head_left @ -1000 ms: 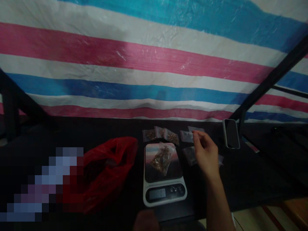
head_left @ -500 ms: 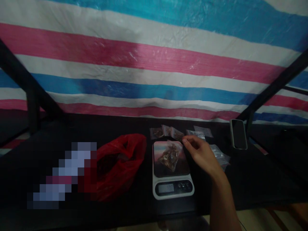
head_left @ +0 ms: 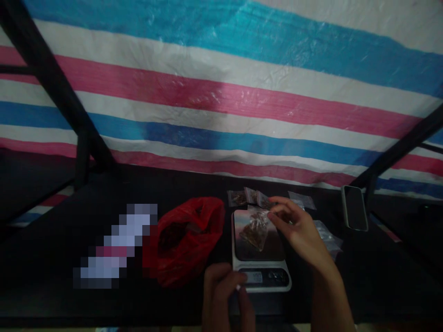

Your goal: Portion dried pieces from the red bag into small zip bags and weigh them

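Observation:
A small clear zip bag point(head_left: 255, 235) with brown dried shreds lies on the plate of a white digital scale point(head_left: 262, 289). The scale's display appears to read 100 or 10.0. My right hand point(head_left: 297, 228) reaches over from the right, thumb and forefinger pinching the bag's upper right edge. My left hand point(head_left: 223, 293) is at the scale's front left corner, beside the display. Its fingers are curled and thumb and forefinger come together at a tiny pale spot, too small to name. Several filled zip bags point(head_left: 238, 198) lie behind the scale, partly overlapping.
Left of the scale sits an open red plastic bag point(head_left: 188, 263) with dark contents, next to a pixelated patch. Flat clear bags point(head_left: 325, 235) lie to the right. A phone point(head_left: 355, 207) leans near a black frame bar at the back right. Striped sheeting point(head_left: 221, 97) hangs behind the black table.
My left hand has come into view at the scale's front. My right hand has closed on the bag's edge, and the bag's top looks more upright. The view has shifted slightly.

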{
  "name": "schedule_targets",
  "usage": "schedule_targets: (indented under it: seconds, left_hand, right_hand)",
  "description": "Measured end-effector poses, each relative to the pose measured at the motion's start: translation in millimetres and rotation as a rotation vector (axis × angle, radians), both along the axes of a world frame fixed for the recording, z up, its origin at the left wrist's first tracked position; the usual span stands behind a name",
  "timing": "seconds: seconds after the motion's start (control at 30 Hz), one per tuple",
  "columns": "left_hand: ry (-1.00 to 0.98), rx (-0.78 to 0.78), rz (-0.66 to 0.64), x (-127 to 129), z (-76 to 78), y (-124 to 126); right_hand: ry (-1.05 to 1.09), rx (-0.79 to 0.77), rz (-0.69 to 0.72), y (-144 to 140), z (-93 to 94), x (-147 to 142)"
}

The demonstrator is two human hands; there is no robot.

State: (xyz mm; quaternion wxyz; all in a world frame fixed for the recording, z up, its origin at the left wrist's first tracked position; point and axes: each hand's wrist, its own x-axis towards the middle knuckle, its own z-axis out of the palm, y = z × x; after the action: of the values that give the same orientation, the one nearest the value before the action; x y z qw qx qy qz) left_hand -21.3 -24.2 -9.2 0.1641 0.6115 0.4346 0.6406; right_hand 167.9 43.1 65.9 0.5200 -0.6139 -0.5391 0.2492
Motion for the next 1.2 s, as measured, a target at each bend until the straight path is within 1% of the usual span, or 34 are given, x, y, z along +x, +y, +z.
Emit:
schedule_targets:
  seconds: [0.07, 0.13, 0.23, 0.3, 0.33, 0.4, 0.47, 0.53, 0.63, 0.73, 0.8, 0.93, 1.0, 1.03, 1.13, 1.2]
  left_hand:
    - [0.0, -0.075, -0.039, -5.9, 4.0, 12.8]
    - [-0.029, -0.165, -0.11, -14.6, 7.7, 27.7]
    - [-0.187, -0.385, -0.23, -24.9, 16.3, 48.4]
    - [-0.279, -0.514, -0.344, -28.5, 23.7, 58.5]
    - [-0.312, -0.55, -0.393, -29.9, 27.3, 62.2]
    - [-0.353, -0.562, -0.445, -32.6, 33.2, 67.0]
    - [-0.377, -0.527, -0.407, -35.8, 37.0, 69.4]
    - [-0.369, -0.486, -0.328, -38.9, 38.5, 70.9]
    - [-0.353, -0.457, -0.183, -40.6, 37.4, 73.5]
    - [-0.34, -0.447, -0.097, -37.6, 34.4, 76.5]
    - [-0.332, -0.439, -0.06, -34.3, 32.5, 78.2]
    - [-0.34, -0.417, 0.016, -27.7, 31.3, 79.7]
    - [-0.355, -0.425, 0.001, -23.5, 31.5, 79.4]
    - [-0.367, -0.433, -0.028, -20.8, 31.6, 79.3]
    - [-0.418, -0.46, -0.159, -11.2, 31.5, 79.5]
    - [-0.455, -0.488, -0.229, -5.2, 30.9, 80.5]
  right_hand:
    - [0.049, 0.033, 0.099, -5.3, 9.1, -9.2]
    - [0.068, 0.029, 0.219, -10.8, 17.6, -18.5]
    - [0.043, 0.01, 0.359, -14.4, 24.9, -30.7]
    - [0.065, 0.018, 0.374, -12.0, 25.0, -37.0]
    - [0.095, 0.026, 0.36, -9.5, 23.8, -39.6]
    - [0.155, 0.032, 0.318, -3.3, 19.6, -44.2]
    - [0.198, 0.021, 0.309, 2.6, 15.0, -48.3]
    - [0.224, -0.002, 0.34, 7.0, 11.4, -53.0]
    - [0.231, -0.035, 0.385, 10.7, 8.7, -61.3]
    - [0.205, -0.069, 0.421, 12.7, 6.9, -69.5]
    - [0.189, -0.054, 0.418, 13.3, 5.4, -73.8]
    - [0.189, 0.026, 0.347, 12.3, 5.7, -78.9]
    - [0.225, 0.049, 0.328, 11.2, 7.6, -78.9]
    - [0.247, 0.064, 0.314, 10.6, 8.4, -78.0]
    - [0.295, 0.101, 0.284, 9.4, 8.4, -71.5]
    - [0.299, 0.079, 0.306, 9.3, 5.5, -65.6]
